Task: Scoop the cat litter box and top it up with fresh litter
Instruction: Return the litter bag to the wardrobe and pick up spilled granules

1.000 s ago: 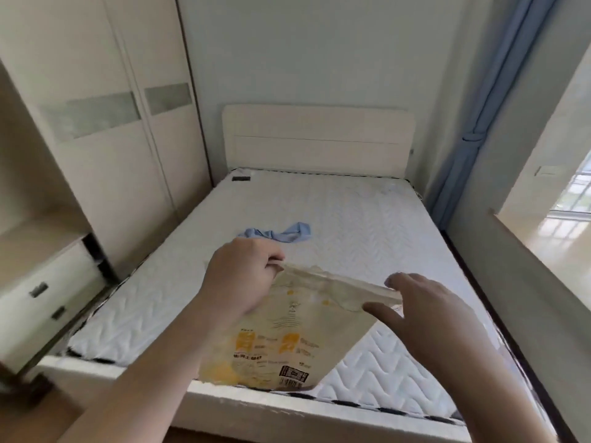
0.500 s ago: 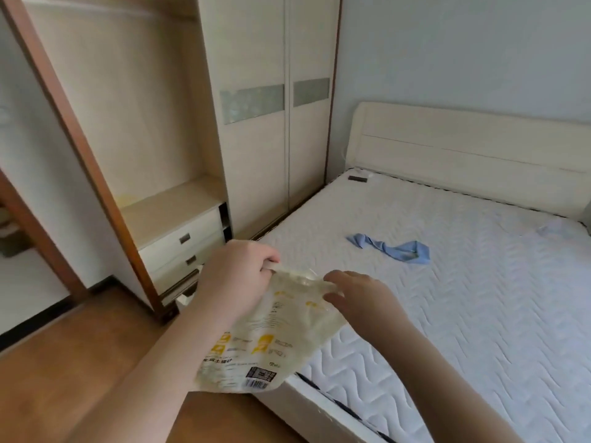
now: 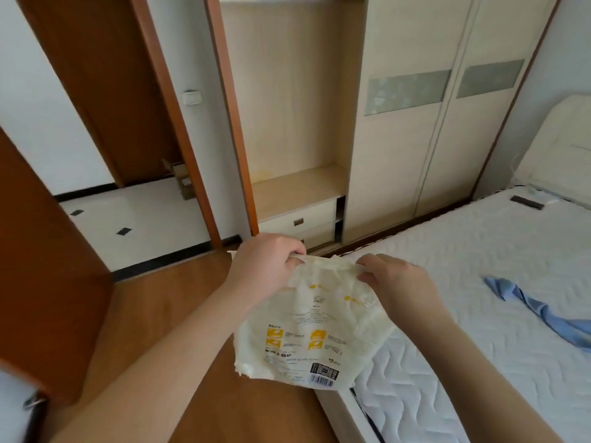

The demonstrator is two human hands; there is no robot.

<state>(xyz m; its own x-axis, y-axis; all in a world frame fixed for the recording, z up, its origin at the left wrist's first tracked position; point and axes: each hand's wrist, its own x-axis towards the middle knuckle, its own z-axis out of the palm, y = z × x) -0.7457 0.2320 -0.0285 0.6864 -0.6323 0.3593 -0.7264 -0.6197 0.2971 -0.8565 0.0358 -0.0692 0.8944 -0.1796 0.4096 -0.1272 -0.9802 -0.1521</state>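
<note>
Since the earlier frames the view has been turned from the bed (image 3: 479,282) toward the wardrobe (image 3: 399,123) and the open door (image 3: 48,251), and the right hand (image 3: 396,282) has been brought closer to the left hand (image 3: 265,270) at the top of the bag (image 3: 313,330). The bag is held in the air above the floor (image 3: 160,330), just beside the bed corner. Its upper edge is pinched by both hands, one at each end, probably so that the mouth can be pulled open or kept closed while it is carried. It looks crumpled and rather light, so little litter may be left inside. No litter box is seen. A blue cloth (image 3: 543,311) lies on the mattress, well apart from the bag.
</note>
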